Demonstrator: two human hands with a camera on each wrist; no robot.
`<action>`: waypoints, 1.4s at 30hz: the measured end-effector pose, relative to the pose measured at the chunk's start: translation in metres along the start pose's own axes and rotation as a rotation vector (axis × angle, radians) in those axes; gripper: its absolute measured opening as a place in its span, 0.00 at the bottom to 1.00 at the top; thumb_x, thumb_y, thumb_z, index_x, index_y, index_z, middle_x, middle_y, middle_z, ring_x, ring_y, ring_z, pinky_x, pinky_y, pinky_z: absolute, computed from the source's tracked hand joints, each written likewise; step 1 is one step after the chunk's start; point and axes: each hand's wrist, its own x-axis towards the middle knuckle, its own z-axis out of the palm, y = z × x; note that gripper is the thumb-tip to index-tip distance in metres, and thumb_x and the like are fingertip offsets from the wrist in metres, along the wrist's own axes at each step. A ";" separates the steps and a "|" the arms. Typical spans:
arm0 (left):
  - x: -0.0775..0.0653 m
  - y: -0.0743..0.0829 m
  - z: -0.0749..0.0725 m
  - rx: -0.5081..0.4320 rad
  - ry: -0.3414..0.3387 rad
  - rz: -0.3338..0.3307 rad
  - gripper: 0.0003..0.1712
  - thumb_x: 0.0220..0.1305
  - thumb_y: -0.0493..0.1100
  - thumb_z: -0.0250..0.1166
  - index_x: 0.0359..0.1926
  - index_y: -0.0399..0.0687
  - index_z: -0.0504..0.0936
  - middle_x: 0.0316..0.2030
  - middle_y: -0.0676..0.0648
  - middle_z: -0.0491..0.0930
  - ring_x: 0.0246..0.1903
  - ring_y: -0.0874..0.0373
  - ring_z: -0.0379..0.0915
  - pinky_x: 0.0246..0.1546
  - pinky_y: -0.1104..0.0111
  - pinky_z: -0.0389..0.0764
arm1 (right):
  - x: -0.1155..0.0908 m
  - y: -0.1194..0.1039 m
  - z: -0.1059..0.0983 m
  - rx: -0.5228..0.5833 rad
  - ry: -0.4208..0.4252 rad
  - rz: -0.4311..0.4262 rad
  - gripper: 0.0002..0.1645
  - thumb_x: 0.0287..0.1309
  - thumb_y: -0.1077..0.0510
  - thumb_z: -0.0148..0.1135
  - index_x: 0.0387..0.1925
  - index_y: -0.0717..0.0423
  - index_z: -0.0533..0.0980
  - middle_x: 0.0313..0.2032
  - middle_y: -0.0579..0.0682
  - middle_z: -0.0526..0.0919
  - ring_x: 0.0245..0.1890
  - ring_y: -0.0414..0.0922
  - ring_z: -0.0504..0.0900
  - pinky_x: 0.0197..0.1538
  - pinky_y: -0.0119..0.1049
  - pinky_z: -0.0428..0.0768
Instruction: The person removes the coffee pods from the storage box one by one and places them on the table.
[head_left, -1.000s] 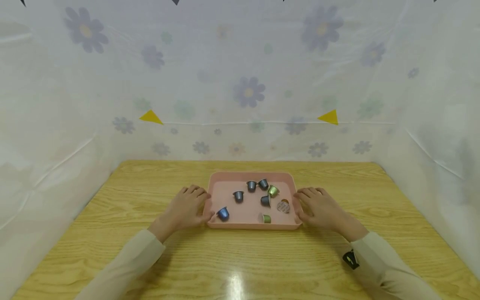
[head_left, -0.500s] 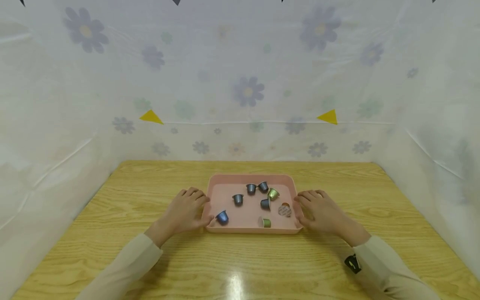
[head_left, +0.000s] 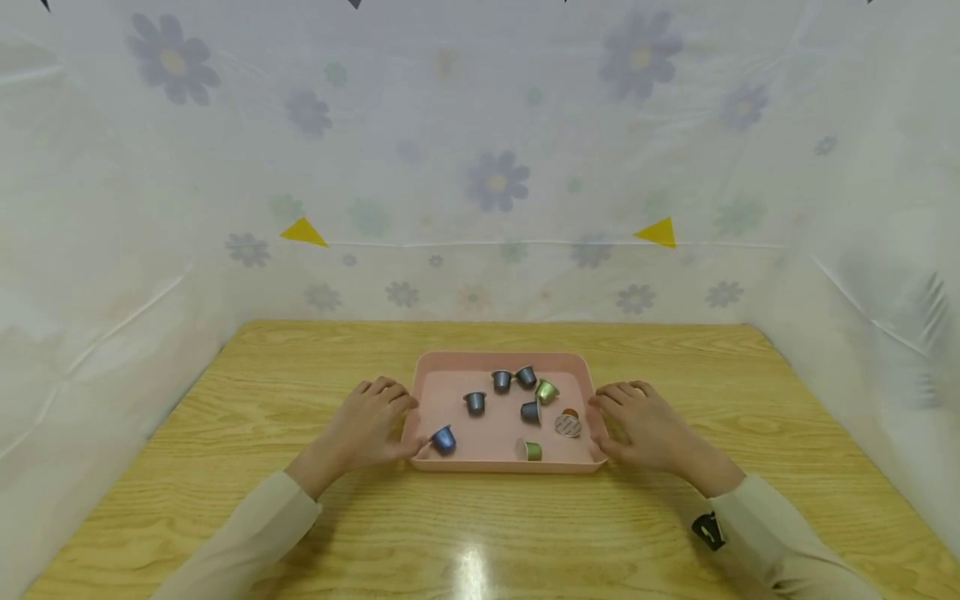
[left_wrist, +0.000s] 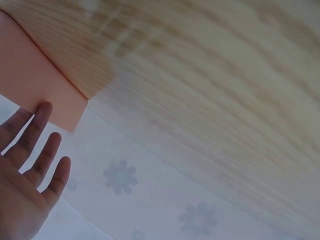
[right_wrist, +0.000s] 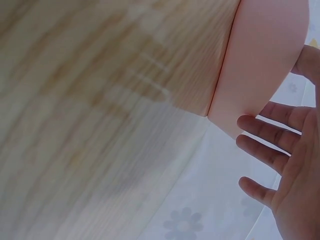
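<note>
A pink tray lies on the wooden table with several coffee capsules in it. My left hand holds its left side, thumb at the front corner. In the left wrist view, a middle fingertip touches the outer wall. My right hand holds the opposite side. The right wrist view has the thumb reaching over the rim and a fingertip against the outside. A blue capsule is close to my left thumb. Dark capsules, green capsules and a capsule showing its foil lid are scattered about.
Flower-patterned white sheeting encloses the table at the back and sides. Two yellow triangles mark the back sheet. A small black item shows beside my right sleeve.
Both hands and the tray have come slightly nearer to me, mostly in the first half second. The capsules have travelled along with the tray.
</note>
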 end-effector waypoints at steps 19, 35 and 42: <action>0.001 0.000 -0.001 -0.007 0.057 0.009 0.23 0.49 0.63 0.61 0.38 0.53 0.81 0.37 0.52 0.80 0.43 0.53 0.72 0.43 0.58 0.74 | 0.004 0.002 -0.002 -0.012 0.069 -0.039 0.22 0.46 0.48 0.63 0.42 0.55 0.77 0.42 0.50 0.79 0.46 0.50 0.76 0.51 0.53 0.70; 0.010 -0.004 0.000 -0.004 0.042 -0.065 0.23 0.54 0.57 0.60 0.46 0.50 0.80 0.41 0.49 0.80 0.43 0.50 0.73 0.42 0.56 0.75 | 0.016 0.009 -0.004 -0.049 0.161 -0.111 0.23 0.42 0.51 0.64 0.43 0.55 0.77 0.41 0.51 0.79 0.44 0.50 0.77 0.49 0.52 0.72; 0.016 -0.004 -0.003 -0.047 -0.006 -0.126 0.23 0.56 0.55 0.58 0.50 0.50 0.78 0.45 0.48 0.78 0.45 0.49 0.72 0.43 0.53 0.75 | 0.022 0.009 -0.007 -0.025 0.122 -0.149 0.26 0.43 0.49 0.67 0.45 0.55 0.77 0.43 0.50 0.79 0.46 0.50 0.77 0.50 0.51 0.72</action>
